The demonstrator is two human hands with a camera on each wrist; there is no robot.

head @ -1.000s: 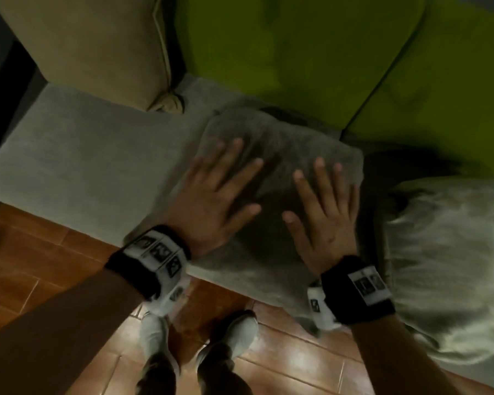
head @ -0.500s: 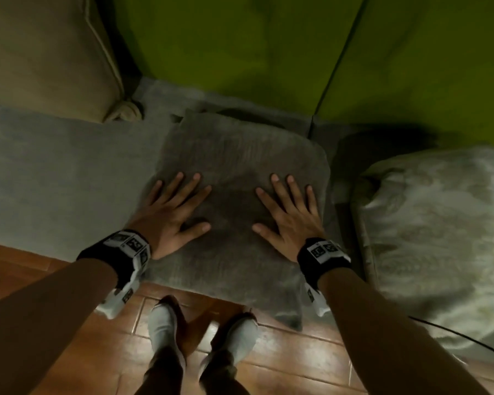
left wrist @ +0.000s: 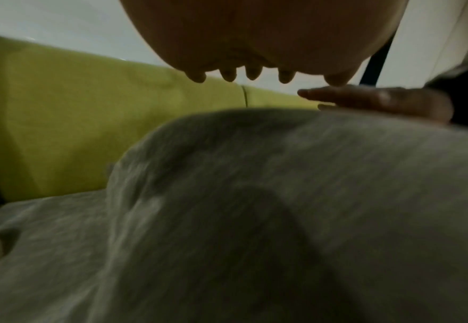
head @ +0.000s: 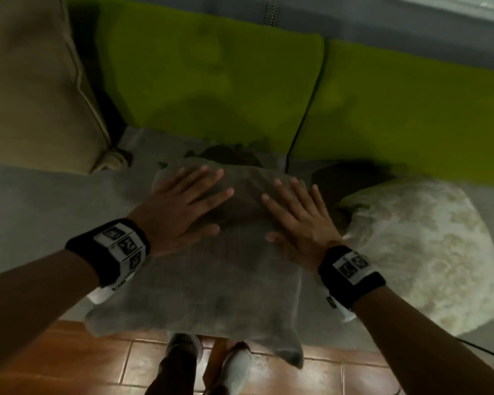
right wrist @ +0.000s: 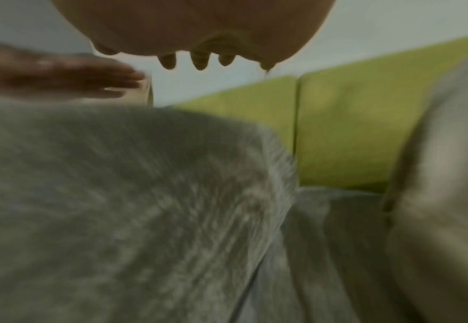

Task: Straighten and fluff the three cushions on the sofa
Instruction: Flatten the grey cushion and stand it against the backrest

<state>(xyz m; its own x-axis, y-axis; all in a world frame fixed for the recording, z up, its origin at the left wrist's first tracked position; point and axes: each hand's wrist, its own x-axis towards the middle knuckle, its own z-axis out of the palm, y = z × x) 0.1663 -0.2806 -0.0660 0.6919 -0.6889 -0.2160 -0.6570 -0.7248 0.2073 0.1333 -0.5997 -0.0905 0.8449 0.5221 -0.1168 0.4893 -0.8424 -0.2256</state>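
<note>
A grey fuzzy cushion (head: 211,286) lies flat on the grey sofa seat (head: 40,201), its near edge hanging over the floor. My left hand (head: 183,206) rests flat on its far left part, fingers spread and straight. My right hand (head: 297,212) rests flat on its far right part, fingers likewise straight. The wrist views show the same grey cushion (left wrist: 282,207) (right wrist: 117,196) under each palm, blurred. A cream patterned cushion (head: 428,252) lies on the seat to the right. A beige cushion (head: 32,81) leans at the back left.
Two lime-green back cushions (head: 211,81) stand behind the seat, with a seam between them. Brown tiled floor (head: 69,363) and my two shoes (head: 234,366) are below the sofa's front edge. A thin dark cable (head: 485,352) runs at the lower right.
Both hands have slid from the cushion's middle toward its far edge, staying flat on it. The view has tilted up, showing more of the sofa back.
</note>
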